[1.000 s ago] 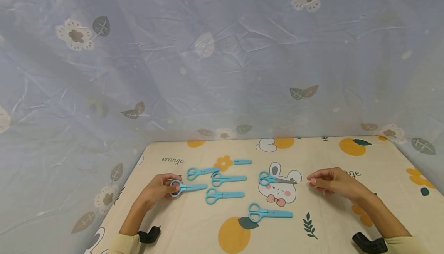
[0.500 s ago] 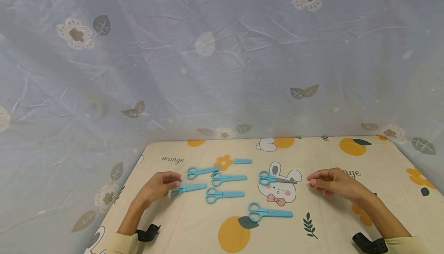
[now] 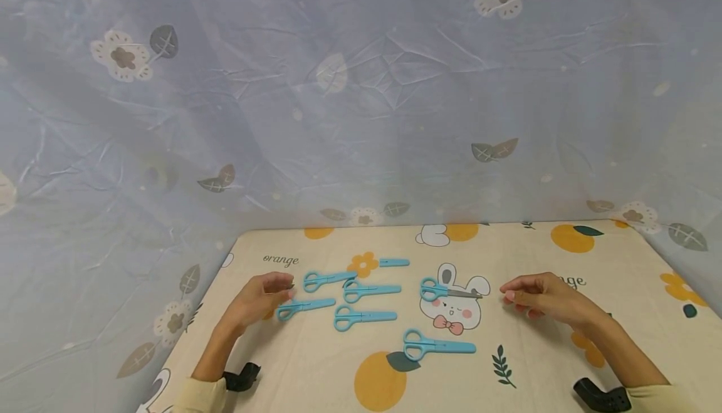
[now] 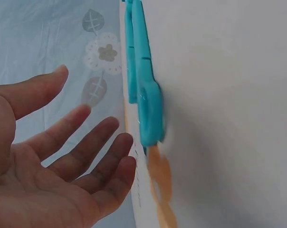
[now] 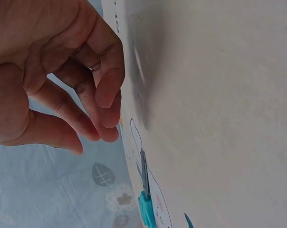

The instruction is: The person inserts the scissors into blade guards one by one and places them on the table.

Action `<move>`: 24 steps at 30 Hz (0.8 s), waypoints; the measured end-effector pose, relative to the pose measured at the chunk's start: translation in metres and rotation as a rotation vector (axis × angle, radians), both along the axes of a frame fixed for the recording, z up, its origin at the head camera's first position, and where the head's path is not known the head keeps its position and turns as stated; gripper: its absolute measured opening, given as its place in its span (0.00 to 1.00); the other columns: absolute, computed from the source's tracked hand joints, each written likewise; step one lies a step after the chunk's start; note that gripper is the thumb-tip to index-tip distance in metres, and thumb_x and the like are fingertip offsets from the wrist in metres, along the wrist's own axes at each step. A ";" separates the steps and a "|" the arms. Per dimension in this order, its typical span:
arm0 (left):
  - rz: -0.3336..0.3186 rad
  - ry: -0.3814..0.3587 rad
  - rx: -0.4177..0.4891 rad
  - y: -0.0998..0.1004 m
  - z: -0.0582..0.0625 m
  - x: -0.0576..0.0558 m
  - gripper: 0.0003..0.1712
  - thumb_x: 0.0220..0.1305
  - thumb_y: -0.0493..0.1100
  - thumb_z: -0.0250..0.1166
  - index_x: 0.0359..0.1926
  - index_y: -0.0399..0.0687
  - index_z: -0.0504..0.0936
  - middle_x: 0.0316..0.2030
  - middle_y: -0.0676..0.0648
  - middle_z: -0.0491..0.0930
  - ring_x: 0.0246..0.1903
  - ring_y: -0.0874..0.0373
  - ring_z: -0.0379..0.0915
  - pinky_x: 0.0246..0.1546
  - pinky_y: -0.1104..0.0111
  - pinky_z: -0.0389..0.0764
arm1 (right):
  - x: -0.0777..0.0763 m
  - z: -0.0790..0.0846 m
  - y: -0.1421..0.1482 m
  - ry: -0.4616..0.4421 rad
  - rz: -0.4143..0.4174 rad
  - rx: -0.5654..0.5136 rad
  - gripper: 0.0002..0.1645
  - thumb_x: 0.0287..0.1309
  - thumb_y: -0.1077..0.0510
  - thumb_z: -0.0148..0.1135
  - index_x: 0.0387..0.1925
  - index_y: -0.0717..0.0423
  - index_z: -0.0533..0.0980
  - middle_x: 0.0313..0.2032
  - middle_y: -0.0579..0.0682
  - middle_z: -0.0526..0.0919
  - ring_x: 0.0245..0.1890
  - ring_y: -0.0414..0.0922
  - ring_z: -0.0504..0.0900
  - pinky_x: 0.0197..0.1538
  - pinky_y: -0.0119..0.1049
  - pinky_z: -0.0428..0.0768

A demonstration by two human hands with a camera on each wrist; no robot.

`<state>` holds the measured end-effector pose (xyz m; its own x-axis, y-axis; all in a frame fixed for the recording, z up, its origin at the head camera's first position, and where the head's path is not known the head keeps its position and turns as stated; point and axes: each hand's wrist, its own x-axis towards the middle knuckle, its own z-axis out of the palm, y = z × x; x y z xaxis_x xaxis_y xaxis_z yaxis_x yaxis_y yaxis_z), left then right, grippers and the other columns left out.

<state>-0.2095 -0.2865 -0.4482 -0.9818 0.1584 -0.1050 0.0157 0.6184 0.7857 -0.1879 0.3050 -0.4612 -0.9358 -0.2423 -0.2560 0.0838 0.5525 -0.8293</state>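
My left hand (image 3: 256, 303) hovers at the handle end of a pair of light blue scissors (image 3: 316, 304) with a blue sheath over its blades. In the left wrist view the fingers (image 4: 103, 164) are spread and apart from the scissors (image 4: 150, 109). My right hand (image 3: 544, 298) is held above the cloth with loosely bent fingers and nothing in them. To its left lie unsheathed scissors (image 3: 433, 290), grey blades pointing at the hand; they also show low in the right wrist view. A loose blue sheath (image 3: 394, 262) lies farther back.
More sheathed scissors lie around the middle: one pair (image 3: 329, 280) at the back, one (image 3: 375, 289) beside it, one (image 3: 366, 317) nearer, and one (image 3: 451, 346) toward the front. A patterned cream cloth (image 3: 304, 369) covers the table; a grey-blue curtain (image 3: 361, 118) hangs behind.
My left hand has let go of the sheathed scissors at the left and drawn slightly back and up from their handles. The right hand has stayed in place.
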 end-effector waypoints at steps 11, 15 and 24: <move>-0.083 0.088 0.012 0.027 0.005 -0.014 0.28 0.75 0.43 0.70 0.69 0.36 0.79 0.66 0.34 0.82 0.66 0.35 0.79 0.66 0.44 0.84 | -0.003 0.000 0.003 -0.011 -0.015 -0.011 0.27 0.77 0.49 0.65 0.64 0.66 0.80 0.49 0.54 0.90 0.44 0.47 0.82 0.42 0.33 0.86; -0.123 0.109 0.031 0.040 0.005 -0.020 0.26 0.74 0.42 0.70 0.69 0.37 0.80 0.65 0.36 0.82 0.65 0.37 0.80 0.65 0.46 0.84 | -0.004 -0.001 0.002 -0.007 -0.017 -0.032 0.28 0.77 0.51 0.64 0.65 0.68 0.78 0.50 0.55 0.90 0.45 0.47 0.83 0.42 0.34 0.87; -0.226 0.119 0.054 0.078 0.007 -0.034 0.25 0.75 0.44 0.70 0.69 0.43 0.80 0.65 0.38 0.83 0.63 0.38 0.82 0.63 0.47 0.86 | -0.007 0.000 -0.002 -0.005 -0.038 -0.042 0.30 0.76 0.49 0.66 0.67 0.66 0.77 0.52 0.56 0.89 0.48 0.49 0.83 0.44 0.36 0.87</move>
<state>-0.2433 -0.2089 -0.4413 -0.9256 0.3778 0.0233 0.2429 0.5457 0.8020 -0.1948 0.3030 -0.4616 -0.9432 -0.2173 -0.2513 0.1085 0.5133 -0.8513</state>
